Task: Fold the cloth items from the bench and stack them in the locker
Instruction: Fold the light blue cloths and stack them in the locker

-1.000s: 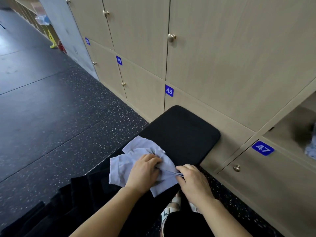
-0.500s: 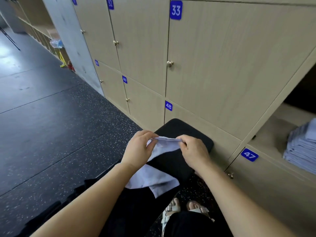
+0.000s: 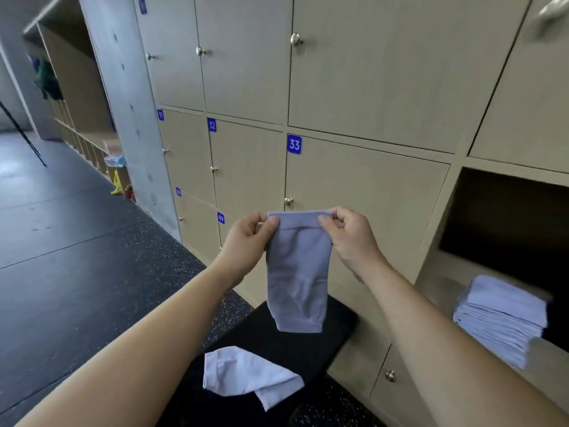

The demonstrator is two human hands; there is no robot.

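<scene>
A pale lilac cloth (image 3: 297, 272) hangs in the air in front of locker 33, folded narrow and held by its top edge. My left hand (image 3: 249, 238) pinches its top left corner and my right hand (image 3: 351, 238) pinches its top right corner. Below it, a second lilac cloth (image 3: 246, 375) lies crumpled on the black bench (image 3: 314, 340). To the right, the open locker (image 3: 505, 229) holds a stack of folded lilac cloths (image 3: 498, 318) near its front edge.
Beige numbered locker doors (image 3: 363, 192) with round knobs fill the wall ahead. A concrete pillar (image 3: 123, 97) stands at the left. Dark speckled floor (image 3: 77, 257) stretches to the left, with small objects (image 3: 120, 180) near the pillar's foot.
Both hands have lifted one cloth off the bench and now hold it up by its top corners. The view has tilted upward, and the open locker with its stack has come into sight.
</scene>
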